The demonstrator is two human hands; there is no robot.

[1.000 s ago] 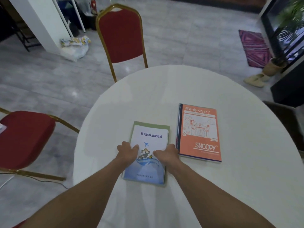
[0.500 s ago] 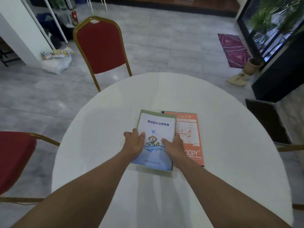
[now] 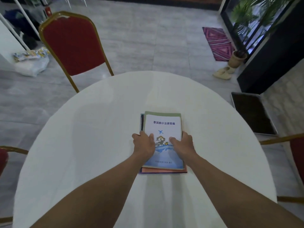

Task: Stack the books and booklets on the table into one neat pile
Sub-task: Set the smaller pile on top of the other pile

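Three thin, light, bendy items are lying stacked near the middle of the table [image 3: 82, 145]: white booklet [image 3: 164, 127] over green booklet [image 3: 162, 112] over orange book [image 3: 164, 170] (smooth covers likely sliding), best gripped at the side edges. Left hand [image 3: 144, 143] and right hand [image 3: 181, 144] are clasping the booklets' sides, thumbs on top, forearms converging.

The white-and-blue booklet [image 3: 162, 129] with the green book [image 3: 162, 113] beneath it, one second ago lying on the counter [image 3: 82, 145] at 9 o'clock of the orange book [image 3: 164, 170] and apart from it, now sits on top of that book, covering almost all of its cover. Only an orange strip at 6 o'clock and a dark edge at 9 o'clock remain exposed. The left hand [image 3: 144, 143] and right hand [image 3: 181, 144] have travelled with the booklet toward 3 o'clock.
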